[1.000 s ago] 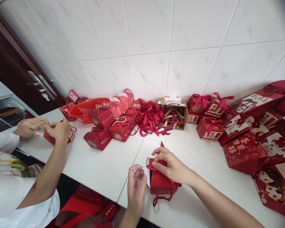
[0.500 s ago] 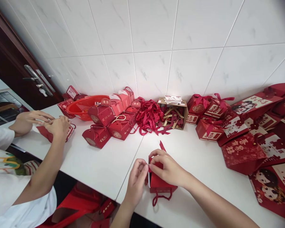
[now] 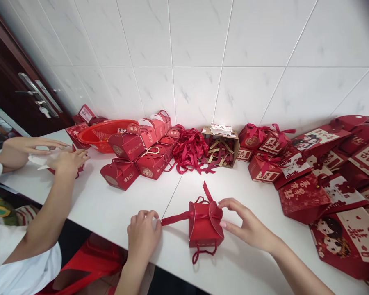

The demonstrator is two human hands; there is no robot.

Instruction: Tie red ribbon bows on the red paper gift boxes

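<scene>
1. Where the head view reaches the near edge of the white counter [image 3: 252,270], a small red gift box [image 3: 204,226] stands upright, its cord handle hanging over the front face.
2. Left hand [image 3: 144,234] is closed, pinching the end of a red ribbon [image 3: 175,218] that runs taut to the box top; the fingertips are curled under and hidden.
3. Right hand [image 3: 249,225] grips the ribbon at the box's top right corner with thumb and forefinger; whether a knot is there cannot be told. Both forearms are cut off by the bottom edge.
4. At left, a co-worker's 2 hands [image 3: 60,159] cover a red piece on the counter; what it is stays mostly hidden.
5. Along the tiled wall sit a red basket [image 3: 104,133], folded boxes [image 3: 132,157], a ribbon heap [image 3: 192,149] and a cardboard carton [image 3: 223,143], its contents hard to make out.
6. Flat red bags [image 3: 332,192] at right overlap and run out of the picture.
</scene>
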